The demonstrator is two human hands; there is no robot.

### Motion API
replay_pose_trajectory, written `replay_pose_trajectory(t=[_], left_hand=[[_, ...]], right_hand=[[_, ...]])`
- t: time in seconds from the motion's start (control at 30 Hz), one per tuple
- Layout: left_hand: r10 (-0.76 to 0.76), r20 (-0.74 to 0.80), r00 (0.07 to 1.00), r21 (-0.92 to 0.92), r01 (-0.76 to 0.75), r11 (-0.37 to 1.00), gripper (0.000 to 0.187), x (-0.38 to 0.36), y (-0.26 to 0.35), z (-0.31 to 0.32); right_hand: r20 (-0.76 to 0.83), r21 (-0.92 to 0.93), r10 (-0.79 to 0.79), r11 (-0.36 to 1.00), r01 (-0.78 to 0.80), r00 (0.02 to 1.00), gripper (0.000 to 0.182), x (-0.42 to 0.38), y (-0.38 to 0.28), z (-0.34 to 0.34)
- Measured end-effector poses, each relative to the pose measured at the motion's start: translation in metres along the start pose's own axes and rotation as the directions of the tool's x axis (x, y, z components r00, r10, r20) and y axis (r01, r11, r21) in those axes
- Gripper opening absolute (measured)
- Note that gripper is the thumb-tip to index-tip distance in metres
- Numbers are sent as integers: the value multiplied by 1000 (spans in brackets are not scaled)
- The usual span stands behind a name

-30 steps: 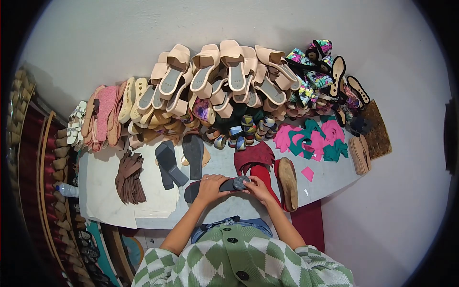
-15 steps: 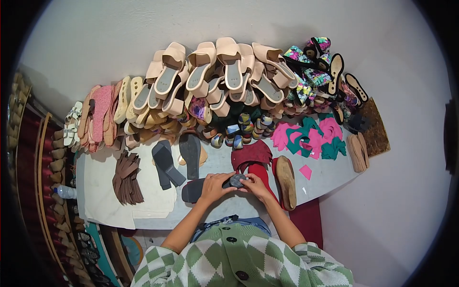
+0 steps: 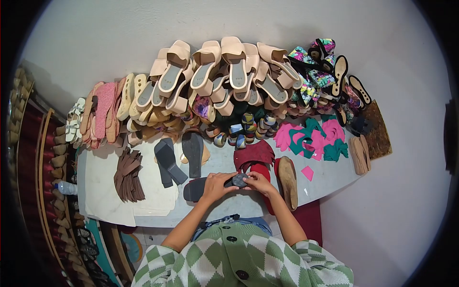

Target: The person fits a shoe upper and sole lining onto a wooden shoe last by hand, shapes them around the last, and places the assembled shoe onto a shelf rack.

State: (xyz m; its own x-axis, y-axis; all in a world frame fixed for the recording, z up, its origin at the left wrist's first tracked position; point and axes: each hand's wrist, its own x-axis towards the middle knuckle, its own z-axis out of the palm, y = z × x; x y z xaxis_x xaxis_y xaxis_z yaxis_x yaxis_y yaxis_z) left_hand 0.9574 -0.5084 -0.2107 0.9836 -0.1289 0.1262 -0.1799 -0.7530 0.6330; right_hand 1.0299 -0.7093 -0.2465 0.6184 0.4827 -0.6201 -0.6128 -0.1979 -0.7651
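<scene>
A dark shoe sole [image 3: 193, 190] lies near the table's front edge with its rounded heel end toward the right. My left hand [image 3: 217, 186] is closed over its middle. My right hand [image 3: 259, 183] pinches the rounded end. Just behind and right of my hands are a dark red strap piece [image 3: 253, 154] and a red sole, partly covered by my right hand and forearm. A worn tan shoe form [image 3: 287, 182] with a red edge stands to the right. Two dark soles [image 3: 168, 161] lie crossed at the left, beside another dark sole [image 3: 192, 154].
Beige heeled sandals [image 3: 205, 69] are piled along the wall. Brown strips [image 3: 129, 176] lie on white sheets at the left. Pink and green cut pieces [image 3: 311, 138] and stacked tan insoles [image 3: 359, 154] are at the right. A shelf of shoe forms [image 3: 60, 162] stands at far left.
The view has shifted slightly, so the table's contents appear a little further right. Both hands keep nearly the same hold on the dark sole.
</scene>
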Motion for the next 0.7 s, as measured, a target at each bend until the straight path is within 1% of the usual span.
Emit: replay_pose_trajectory(t=[0.1, 0.2, 0.3, 0.4, 0.5, 0.6, 0.7], left_hand=[[-4, 1, 1000, -2, 4, 1000, 54, 0, 2, -1], [-13, 0, 1000, -5, 13, 1000, 53, 0, 4, -2], [-30, 12, 999, -8, 30, 1000, 52, 1, 5, -4], [-35, 4, 999, -27, 35, 999, 52, 1, 5, -3], [-20, -1, 1000, -20, 20, 1000, 52, 0, 4, -1], [-20, 15, 1000, 9, 20, 1000, 52, -2, 6, -2], [-14, 6, 1000, 6, 14, 1000, 52, -3, 4, 1]], right_hand=[[4, 9, -27, 1000, 27, 1000, 41, 2, 3, -2], [-4, -25, -71, 997, 71, 997, 39, 0, 3, -1], [-11, -65, -104, 993, 103, 995, 31, 0, 2, 1], [-45, -66, -142, 988, 139, 989, 31, 3, 9, 3], [-42, -11, -150, 989, 149, 988, 32, 0, 12, 4], [-37, -233, -172, 959, 159, 984, 29, 0, 11, 1], [-116, -131, -110, 987, 94, 987, 33, 5, 5, 5]])
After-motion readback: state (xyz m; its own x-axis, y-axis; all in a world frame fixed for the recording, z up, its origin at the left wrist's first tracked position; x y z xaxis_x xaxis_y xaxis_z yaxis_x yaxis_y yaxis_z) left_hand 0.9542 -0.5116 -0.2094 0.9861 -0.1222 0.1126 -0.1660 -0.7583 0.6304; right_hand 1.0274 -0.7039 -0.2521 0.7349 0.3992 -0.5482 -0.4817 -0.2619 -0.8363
